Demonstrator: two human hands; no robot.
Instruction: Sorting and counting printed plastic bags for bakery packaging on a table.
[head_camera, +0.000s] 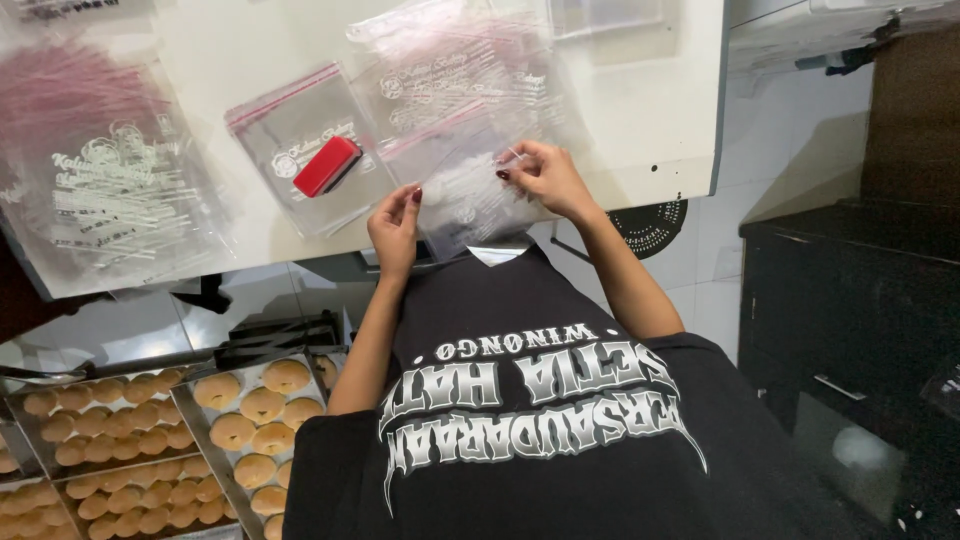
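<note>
A thin clear plastic bag (462, 195) with pale print and a pink strip along its mouth lies flat and slightly crinkled at the near edge of the white table (640, 120), held between both hands. The right hand (548, 178) pinches the bag's upper right corner between thumb and fingertips, fingers curled in narrow; the left hand (396, 225) grips the bag's lower left edge, its fingers bent and closed on the film. Just beyond the left hand lies another flat clear bag (300, 150) of the same kind, and on it rests a small red block with a dark underside, shaped like a stamp (327, 166), tilted on the slant. Beyond the right hand a loose heap of the same glossy bags (450, 60) overlaps in layers. Well off to the left of the left hand, a bigger stack of bags (95, 170) spreads over the table's corner, shiny and wrinkled. Below the table, down beside the left forearm, metal trays (215, 440) hold rows of small round golden buns (262, 405) with smooth domed tops. To the right of the right arm stands a dark cabinet (850, 330) on a pale tiled floor (720, 230).
</note>
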